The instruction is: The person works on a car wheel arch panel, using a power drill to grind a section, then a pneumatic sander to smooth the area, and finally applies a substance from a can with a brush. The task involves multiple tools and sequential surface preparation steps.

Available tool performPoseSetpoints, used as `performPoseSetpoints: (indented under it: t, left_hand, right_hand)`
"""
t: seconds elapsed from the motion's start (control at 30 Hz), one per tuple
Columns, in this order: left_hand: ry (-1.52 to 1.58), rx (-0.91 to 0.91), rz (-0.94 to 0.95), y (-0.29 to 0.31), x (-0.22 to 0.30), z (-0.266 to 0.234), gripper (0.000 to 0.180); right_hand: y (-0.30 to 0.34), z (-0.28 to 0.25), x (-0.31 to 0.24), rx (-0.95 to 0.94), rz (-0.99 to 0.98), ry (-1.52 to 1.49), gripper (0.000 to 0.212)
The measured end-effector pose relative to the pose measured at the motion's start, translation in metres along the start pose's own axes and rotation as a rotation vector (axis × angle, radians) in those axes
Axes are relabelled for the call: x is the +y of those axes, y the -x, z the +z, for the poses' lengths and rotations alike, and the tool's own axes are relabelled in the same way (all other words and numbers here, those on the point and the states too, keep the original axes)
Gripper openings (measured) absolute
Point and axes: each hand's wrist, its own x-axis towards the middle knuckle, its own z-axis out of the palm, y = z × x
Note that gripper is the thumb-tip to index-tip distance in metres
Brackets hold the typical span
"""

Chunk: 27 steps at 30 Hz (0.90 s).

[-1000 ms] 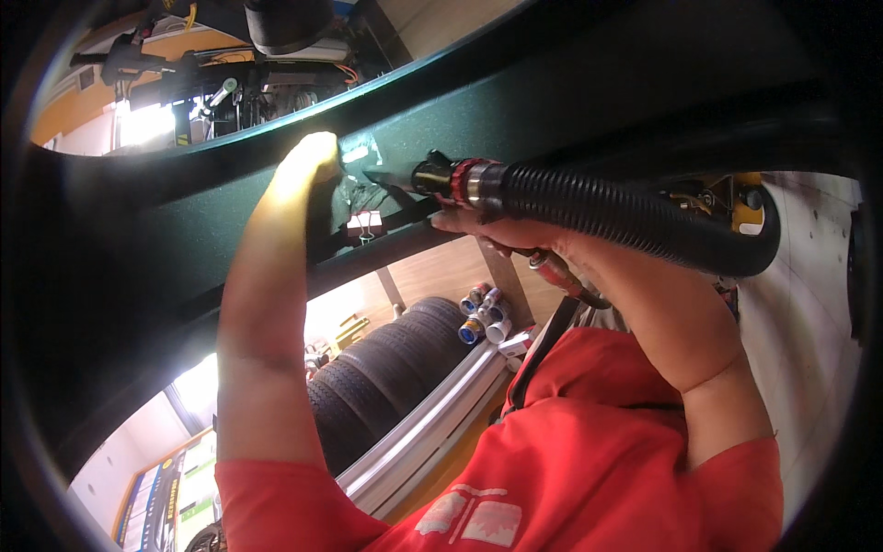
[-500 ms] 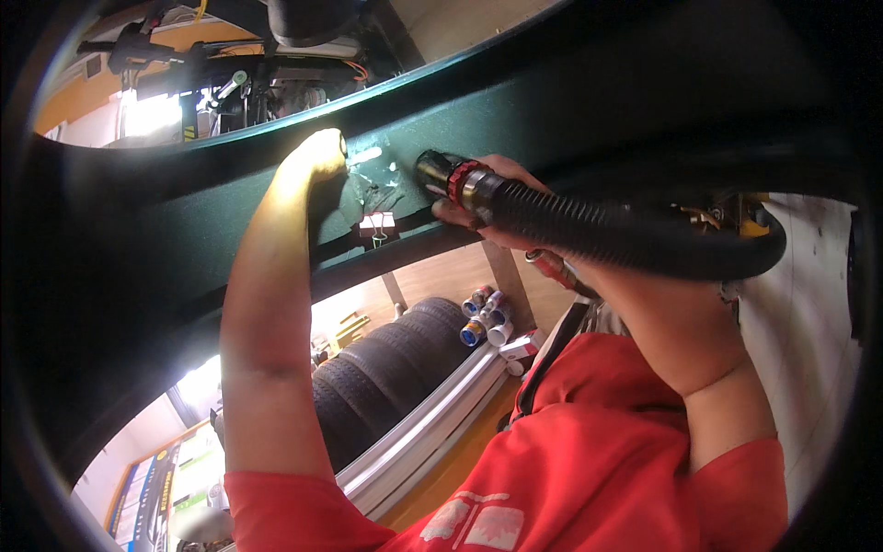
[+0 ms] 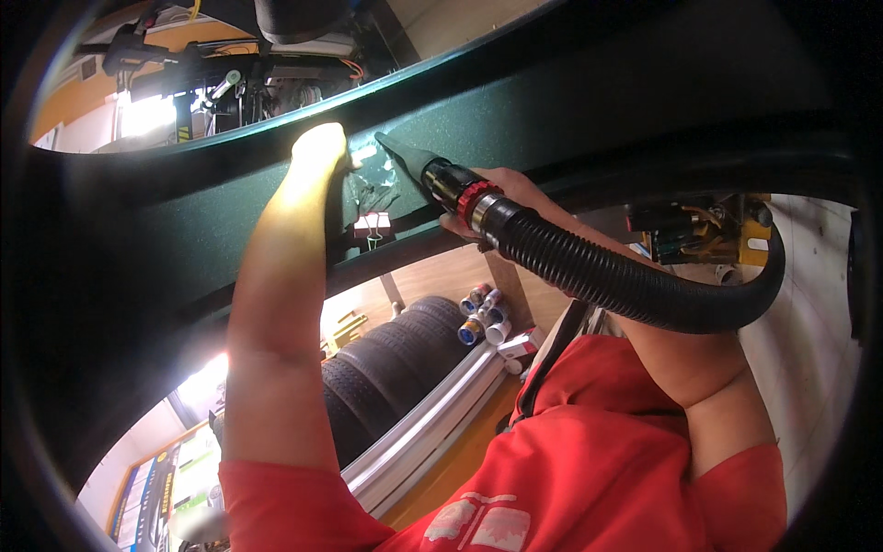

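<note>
1. The right hand (image 3: pixel 517 189) is wrapped around the black nozzle (image 3: pixel 452 186), whose tapered tip points up and left; whether the tip touches the surface behind it cannot be told.
2. The left hand (image 3: pixel 319 149), brightly lit, is curled just left of that tip; whether it grips anything cannot be told.
3. A red ring (image 3: pixel 478 195) circles the nozzle, and a ribbed black hose (image 3: pixel 589 267) bends away rightward.
4. Behind both hands curves a large dark surface (image 3: pixel 478 120), with shiny pale marks (image 3: pixel 368 154) between the hands and a binder clip (image 3: pixel 372 224) below them.
5. The red shirt (image 3: pixel 589 442) bears a pale two-part print (image 3: pixel 497 526).
6. Beyond are dark tyres (image 3: pixel 395 350) in a row, cans (image 3: pixel 483 313) with coloured labels too small to read, and a red-and-white box (image 3: pixel 522 343).
7. At lower left, a printed board (image 3: pixel 156 497) carries yellow lettering on a dark strip.
</note>
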Motion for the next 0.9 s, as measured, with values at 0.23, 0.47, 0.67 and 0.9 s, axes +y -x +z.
performPoseSetpoints:
  t: [0.23, 0.47, 0.67, 0.9]
  left_hand:
    - [0.095, 0.265, 0.020, -0.012, -0.022, 0.030, 0.049]
    - [0.036, 0.103, -0.017, 0.003, -0.011, 0.013, 0.070]
    - [0.056, 0.286, -0.049, -0.005, -0.014, 0.029, 0.039]
    - [0.078, 0.211, 0.021, -0.003, -0.021, 0.018, 0.050]
  right_hand:
    - [0.004, 0.001, -0.008, 0.025, 0.132, 0.048, 0.042]
    - [0.004, 0.002, -0.003, 0.070, -0.038, -0.069, 0.039]
    - [0.001, -0.001, 0.001, 0.061, -0.018, -0.046, 0.036]
    - [0.003, 0.001, 0.002, 0.032, 0.050, -0.060, 0.037]
